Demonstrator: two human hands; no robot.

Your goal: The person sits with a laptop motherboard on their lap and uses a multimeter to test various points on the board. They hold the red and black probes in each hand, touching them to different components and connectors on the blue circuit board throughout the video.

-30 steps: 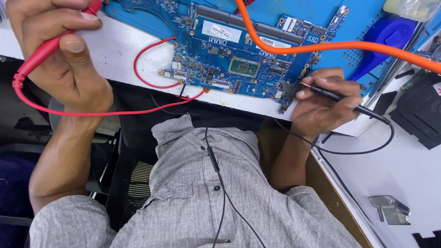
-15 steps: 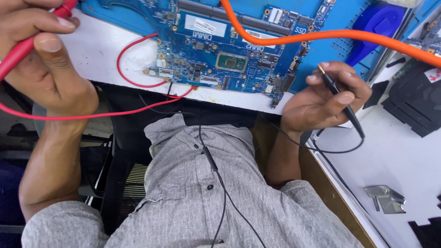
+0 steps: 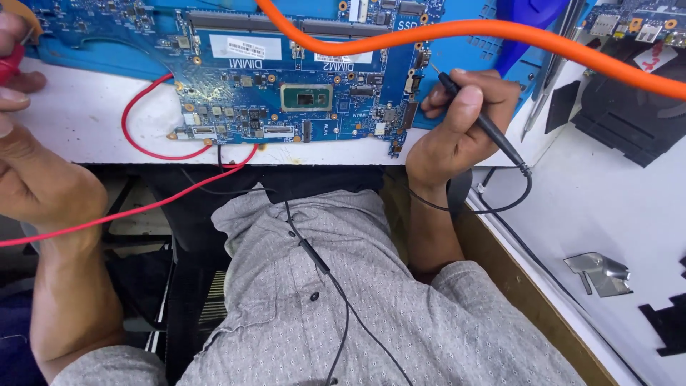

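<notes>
A blue circuit board (image 3: 286, 78) lies on a white bench, with a dark square chip (image 3: 306, 96) near its middle. My right hand (image 3: 457, 129) grips a black test probe (image 3: 486, 129) like a pen, its thin tip next to the board's right edge. My left hand (image 3: 28, 164) is at the far left edge, closed around a red test probe (image 3: 10, 63) that is mostly cut off by the frame. A red lead wire (image 3: 143, 143) loops over the bench edge from the left hand's side.
A thick orange cable (image 3: 500, 32) arcs across the top right. A blue mat (image 3: 471, 57) lies under the board. On the white side bench at right sit black plastic parts (image 3: 629, 114) and a small metal bracket (image 3: 600, 271). A thin black cord (image 3: 321, 264) hangs over my grey shirt.
My right hand has lifted the black probe up toward the board's right edge. My left hand with the red probe has slid further left, partly out of view. The view has tilted down toward the bench.
</notes>
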